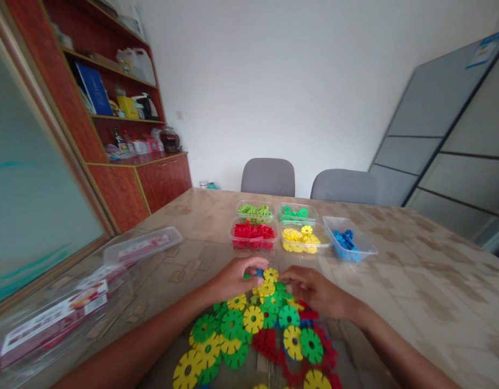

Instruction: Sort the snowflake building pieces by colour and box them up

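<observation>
A loose pile of notched plastic discs lies on the table in front of me, mostly yellow discs (253,319) and green discs (232,324). Red plastic pieces (266,343) are mixed in on the right side of the pile. My left hand (238,278) is at the pile's far left edge, its thumb and fingers curved and apart, beside a small blue piece (259,273). Across from it, my right hand (316,286) hovers over the far right part, fingers loosely bent and pointing left. A yellow disc (271,275) sits between the two hands. I see nothing held in either hand.
Beyond the pile stand clear tubs: light green pieces (255,209), red pieces (253,233), green discs (298,212), yellow discs (301,237) and blue pieces (345,241). Clear lids with printed labels (58,319) lie at left. Two grey chairs (267,176) stand behind the table.
</observation>
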Demonstrator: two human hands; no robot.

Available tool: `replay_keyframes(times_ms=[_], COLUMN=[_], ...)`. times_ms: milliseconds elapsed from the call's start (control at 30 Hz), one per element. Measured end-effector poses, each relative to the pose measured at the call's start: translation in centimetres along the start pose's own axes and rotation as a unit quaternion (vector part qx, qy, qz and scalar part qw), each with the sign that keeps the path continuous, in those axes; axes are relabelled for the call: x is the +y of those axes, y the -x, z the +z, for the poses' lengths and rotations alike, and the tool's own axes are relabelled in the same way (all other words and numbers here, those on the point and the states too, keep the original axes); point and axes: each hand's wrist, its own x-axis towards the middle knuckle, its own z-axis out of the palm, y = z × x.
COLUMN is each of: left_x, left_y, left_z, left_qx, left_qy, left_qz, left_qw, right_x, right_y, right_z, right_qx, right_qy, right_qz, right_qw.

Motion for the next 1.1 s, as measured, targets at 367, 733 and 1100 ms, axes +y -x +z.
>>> replay_keyframes(times_ms=[367,733,1100], left_x=[0.4,2.0,1.8], left_y=[0.1,1.9,1.9], left_z=[-3.4,-6.1,-5.3], left_qx=[-0.054,-0.205,-0.208], left_qy=[-0.087,-0.222,-0.213], left_qz=[-0.019,-0.010,0.025], left_qw=[0.995,0.953,0.955], right_x=[-1.5,-2.7,1.1], right_y=[-0.3,-0.2,-1.1], right_z=[1.0,3.1,1.7], right_qx=[0.059,0.061,0.132], right_qy=[0.061,0.133,0.093], right_qz=[0.020,0.005,0.050], right_qw=[0.996,0.989,0.986])
